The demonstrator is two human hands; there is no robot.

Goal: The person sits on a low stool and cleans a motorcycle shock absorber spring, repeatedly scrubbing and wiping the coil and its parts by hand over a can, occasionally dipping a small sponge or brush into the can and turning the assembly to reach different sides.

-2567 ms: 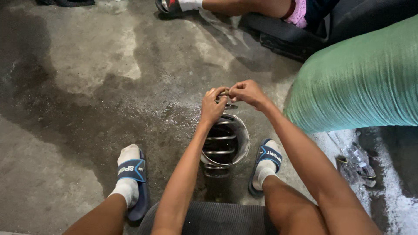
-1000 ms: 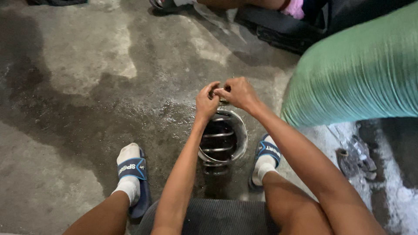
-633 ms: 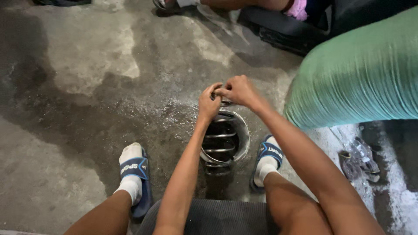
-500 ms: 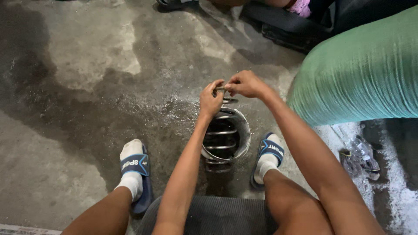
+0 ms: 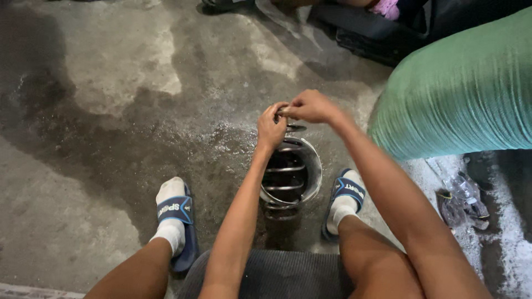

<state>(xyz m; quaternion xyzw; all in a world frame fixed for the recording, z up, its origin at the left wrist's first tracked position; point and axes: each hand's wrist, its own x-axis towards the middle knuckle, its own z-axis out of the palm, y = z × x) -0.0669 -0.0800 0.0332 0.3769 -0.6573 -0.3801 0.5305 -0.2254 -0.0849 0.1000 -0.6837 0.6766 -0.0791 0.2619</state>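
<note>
Hands meet above coil spring [image 5: 288,171] | left hand [image 5: 271,126] and right hand [image 5: 310,106] both pinched shut on small metal part [image 5: 281,112] | spring upright on wet concrete floor [image 5: 111,111], between slippered feet

L hand [image 5: 271,126] & R hand [image 5: 310,106], fingertips together.

The left hand [image 5: 270,126] and right hand [image 5: 310,106] are meeting, fingertips pinching a small dark part, too small to identify, at the top of a coil spring [image 5: 282,171]. The spring is standing upright inside a metal ring [image 5: 316,166] on the wet concrete floor [image 5: 111,111], between two feet wearing blue slides [image 5: 176,213]. A green sack [image 5: 460,94] is lying at the right.
</note>
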